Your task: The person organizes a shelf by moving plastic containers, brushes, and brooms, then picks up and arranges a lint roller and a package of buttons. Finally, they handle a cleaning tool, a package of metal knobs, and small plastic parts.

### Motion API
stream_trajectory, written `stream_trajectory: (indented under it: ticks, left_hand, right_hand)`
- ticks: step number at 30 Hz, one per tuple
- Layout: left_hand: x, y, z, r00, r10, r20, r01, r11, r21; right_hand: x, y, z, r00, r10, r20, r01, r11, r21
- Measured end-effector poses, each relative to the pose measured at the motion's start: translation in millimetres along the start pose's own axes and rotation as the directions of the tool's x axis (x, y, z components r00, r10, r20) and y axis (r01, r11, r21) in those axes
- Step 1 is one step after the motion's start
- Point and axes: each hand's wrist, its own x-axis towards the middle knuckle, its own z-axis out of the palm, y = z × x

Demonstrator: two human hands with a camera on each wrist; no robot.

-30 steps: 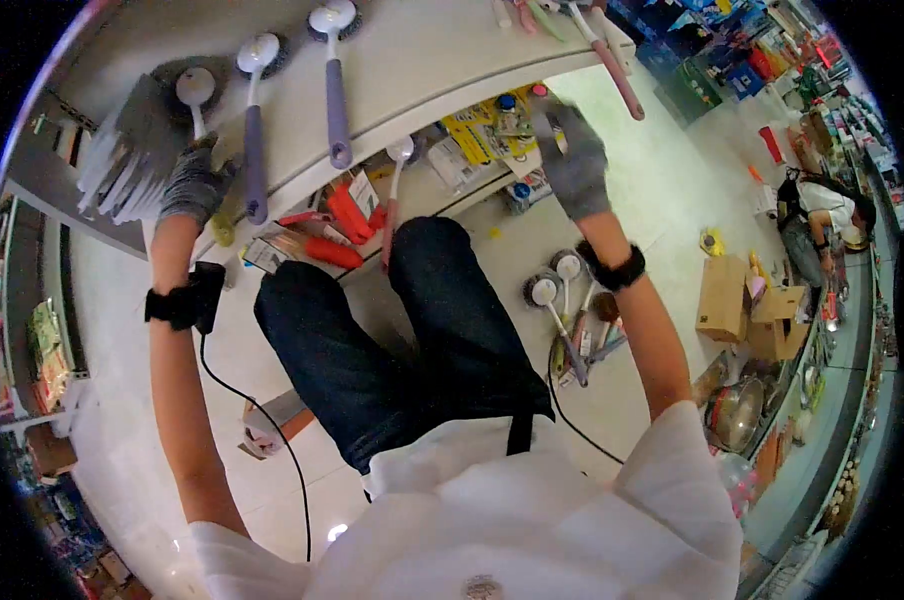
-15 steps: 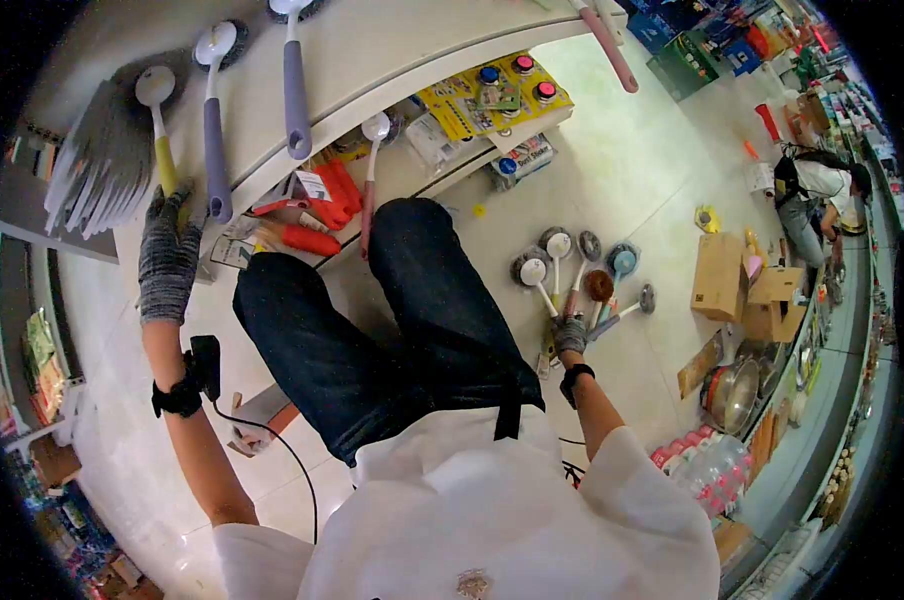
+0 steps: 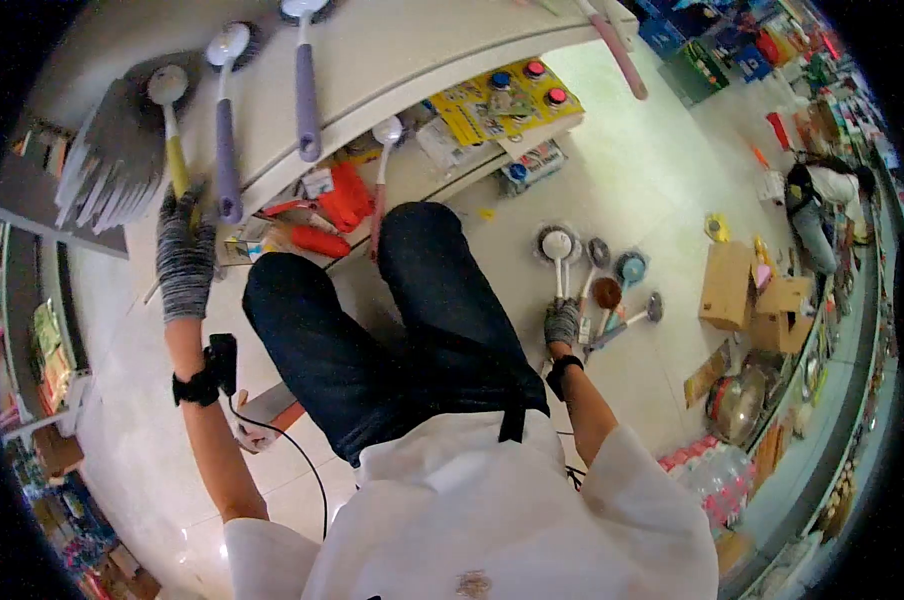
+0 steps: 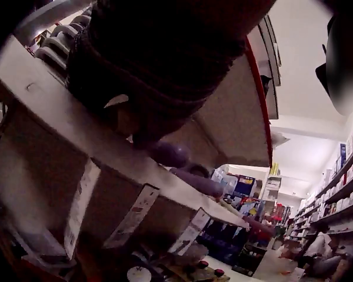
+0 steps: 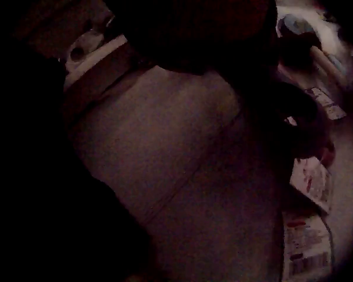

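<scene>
Right hand (image 3: 562,322) lowered onto brush (image 3: 556,244); only right wrist shows barcode (image 5: 309,260).

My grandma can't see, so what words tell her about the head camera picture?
A gloved left hand is at the end of a yellow-handled brush on a shelf, while the right hand grips a white-headed brush beside more brushes on the floor. Two purple-handled brushes lie next to the yellow one.
</scene>
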Motion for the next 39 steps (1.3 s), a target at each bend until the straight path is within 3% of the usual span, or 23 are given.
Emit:
stream_trajectory:
  ticks: [1,2,4,7,11,13,16,18,20,21,23,24,26,27,29,30,31,32,33,34,35,38,39]
  left_hand:
    - [5,-15,9,0.999,0.035,-0.016,-0.034,0.998,0.061]
    - [5,-12,6,1.0,-0.009,-0.003,0.009,0.998,0.069]
    - [9,-5,5,0.999,-0.049,-0.011,0.049,0.998,0.031]
    - [8,-8,10,0.983,0.066,-0.169,-0.059,0.997,0.047]
    - [8,31,-8,0.962,0.128,-0.241,-0.057,0.958,0.28]
    - [9,38,2,0.961,0.125,-0.246,-0.084,0.982,0.169]
    - [14,55,5,0.962,0.136,-0.237,-0.105,0.985,0.14]
    - [20,64,8,0.965,0.164,-0.206,-0.114,0.965,0.237]
    - [26,74,12,0.961,0.159,-0.229,-0.108,0.97,0.219]
    - [31,76,20,0.96,0.14,-0.241,-0.085,0.971,0.225]
    - [37,89,23,0.95,0.106,-0.293,-0.049,0.979,0.197]
    - [37,95,22,0.952,0.131,-0.278,-0.114,0.991,0.076]
    - [36,106,18,0.946,0.19,-0.264,-0.239,0.956,-0.168]
    - [39,109,18,0.939,0.227,-0.258,-0.255,0.964,-0.081]
    - [45,112,20,0.927,0.296,-0.229,-0.281,0.955,0.097]
    - [47,112,18,0.922,0.327,-0.208,-0.291,0.939,0.185]
    - [50,111,13,0.93,0.342,-0.137,-0.322,0.935,0.148]
    - [53,108,15,0.928,0.346,-0.14,-0.327,0.934,0.144]
    - [57,104,22,0.926,0.349,-0.142,-0.331,0.933,0.139]
    - [62,101,27,0.925,0.352,-0.143,-0.334,0.933,0.134]
    - [68,102,28,0.941,0.328,-0.079,-0.322,0.943,0.083]
    - [69,106,35,0.951,0.265,-0.16,-0.276,0.959,-0.056]
    - [66,113,26,0.962,0.237,-0.136,-0.239,0.971,0.004]
  right_hand:
    - [2,0,10,0.987,0.118,0.105,-0.124,0.99,0.06]
    - [-2,-11,-4,0.997,0.064,0.033,-0.068,0.992,0.103]
    - [-3,0,5,0.995,-0.039,0.097,0.023,0.988,0.155]
    - [-5,0,13,0.989,-0.066,0.135,0.087,0.985,-0.151]
    - [2,18,34,0.982,-0.101,0.161,0.113,0.991,-0.071]
    - [4,35,56,0.961,-0.187,0.205,0.222,0.961,-0.163]
    - [-15,-32,-40,0.983,-0.048,0.178,0.038,0.998,0.059]
    - [5,1,14,0.992,-0.12,-0.022,0.113,0.971,-0.211]
    - [-3,-39,-42,0.87,-0.265,-0.415,0.325,0.942,0.081]
    - [-6,-70,-87,0.997,-0.066,-0.031,0.072,0.953,0.293]
    - [-5,-112,-140,0.994,-0.106,-0.018,0.102,0.869,0.485]
    - [-5,-132,-163,0.992,-0.124,-0.013,0.109,0.812,0.574]
    - [10,-158,-171,0.934,-0.287,-0.211,0.348,0.612,0.71]
    - [20,-180,-179,0.892,-0.349,-0.287,0.437,0.51,0.741]
    - [17,-239,-247,0.868,-0.479,-0.13,0.481,0.746,0.46]
    - [13,-274,-274,0.845,-0.514,-0.15,0.503,0.667,0.55]
    - [31,-287,-250,0.687,-0.6,-0.41,0.725,0.526,0.446]
    - [32,-315,-264,0.61,-0.644,-0.463,0.771,0.344,0.537]
    - [25,-346,-288,0.572,-0.699,-0.428,0.695,0.135,0.706]
    - [26,-373,-297,0.548,-0.734,-0.401,0.634,0.052,0.771]
    - [26,-398,-303,0.539,-0.754,-0.377,0.614,0.045,0.788]
    - [44,-468,-291,0.514,-0.76,-0.397,0.692,0.094,0.716]
    - [51,-489,-278,0.511,-0.739,-0.439,0.744,0.124,0.656]
